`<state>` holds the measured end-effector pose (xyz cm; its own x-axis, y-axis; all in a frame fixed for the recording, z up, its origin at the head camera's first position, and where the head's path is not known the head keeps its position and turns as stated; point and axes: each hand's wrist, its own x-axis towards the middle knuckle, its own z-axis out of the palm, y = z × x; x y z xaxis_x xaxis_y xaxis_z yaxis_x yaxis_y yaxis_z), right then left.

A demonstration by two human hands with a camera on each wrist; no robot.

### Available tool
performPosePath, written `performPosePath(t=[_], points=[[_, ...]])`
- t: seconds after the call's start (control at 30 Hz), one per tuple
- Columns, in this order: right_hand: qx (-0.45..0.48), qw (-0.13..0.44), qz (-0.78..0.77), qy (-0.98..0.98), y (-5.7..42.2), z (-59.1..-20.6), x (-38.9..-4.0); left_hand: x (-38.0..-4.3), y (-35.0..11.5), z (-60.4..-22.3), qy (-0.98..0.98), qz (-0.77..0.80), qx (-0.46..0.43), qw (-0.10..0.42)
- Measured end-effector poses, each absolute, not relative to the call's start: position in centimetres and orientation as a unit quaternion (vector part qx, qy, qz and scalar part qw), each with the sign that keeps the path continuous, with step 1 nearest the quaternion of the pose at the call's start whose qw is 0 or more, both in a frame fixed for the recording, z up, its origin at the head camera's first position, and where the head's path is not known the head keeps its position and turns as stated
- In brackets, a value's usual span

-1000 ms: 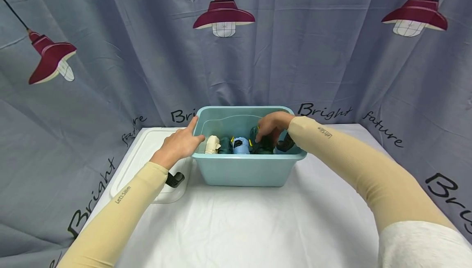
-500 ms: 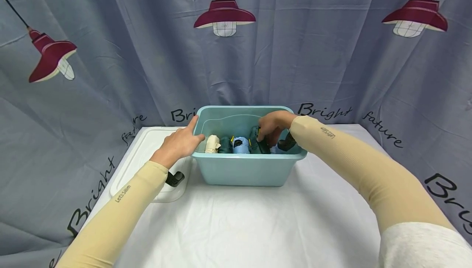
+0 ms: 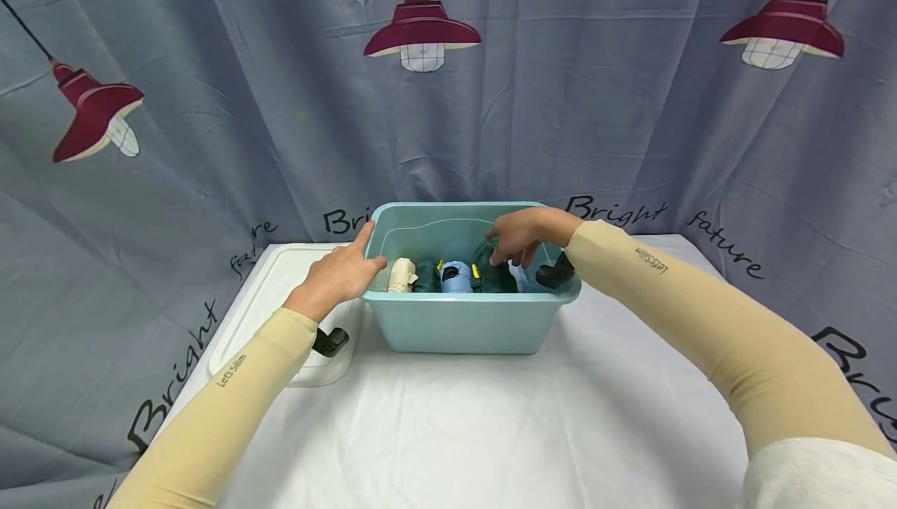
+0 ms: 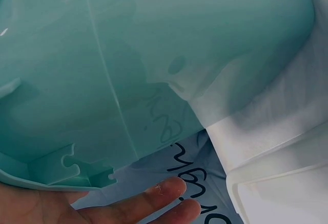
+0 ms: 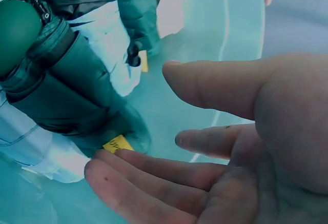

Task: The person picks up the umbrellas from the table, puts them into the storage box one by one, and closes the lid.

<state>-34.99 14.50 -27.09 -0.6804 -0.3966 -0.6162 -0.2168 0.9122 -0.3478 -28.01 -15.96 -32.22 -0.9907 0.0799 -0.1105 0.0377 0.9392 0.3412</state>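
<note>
A teal plastic bin (image 3: 466,326) holds a row of rolled folding umbrellas. My right hand (image 3: 522,233) is inside its right half, fingers spread, over a dark green umbrella (image 3: 501,282). In the right wrist view its fingertips are right at the yellow tag (image 5: 118,143) on that green umbrella, with nothing between thumb and fingers. To the left lie a light blue umbrella (image 3: 457,277), another green umbrella (image 3: 426,278) and a cream one (image 3: 402,275). On the bin's left rim rests my left hand (image 3: 336,279), its fingers extended outside the wall in the left wrist view.
A white lid (image 3: 262,291) lies on the white-covered table (image 3: 483,423), left of the bin and partly under my left arm. Another light blue umbrella (image 3: 519,280) is at the row's right. Behind hangs a grey-blue curtain (image 3: 301,120) printed with lamps and lettering.
My right hand has let go of the green umbrella and lifted slightly to the right, fingers spreading. More of the umbrellas now shows. The left hand stays at the rim.
</note>
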Motion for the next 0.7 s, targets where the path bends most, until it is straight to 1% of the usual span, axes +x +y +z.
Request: performPosePath(t=[0.13, 0.27, 0.4, 0.7], points=[[-0.199, 0.315, -0.116, 0.921, 14.8, -26.3, -33.8, -28.1, -16.0, -32.3, 0.982, 0.172, 0.03, 0.066], [-0.216, 0.256, -0.121, 0.934, 15.6, -25.9, -32.3, -28.1, -16.1, -32.3, 0.983, 0.17, 0.029, 0.061], [-0.218, 0.194, -0.152, 0.944, 16.6, -25.9, -31.0, -28.1, -16.1, -32.2, 0.983, 0.17, 0.03, 0.057], [-0.213, 0.062, -0.209, 0.952, 19.6, -26.8, -28.9, -28.0, -16.0, -32.3, 0.982, 0.176, 0.029, 0.067]])
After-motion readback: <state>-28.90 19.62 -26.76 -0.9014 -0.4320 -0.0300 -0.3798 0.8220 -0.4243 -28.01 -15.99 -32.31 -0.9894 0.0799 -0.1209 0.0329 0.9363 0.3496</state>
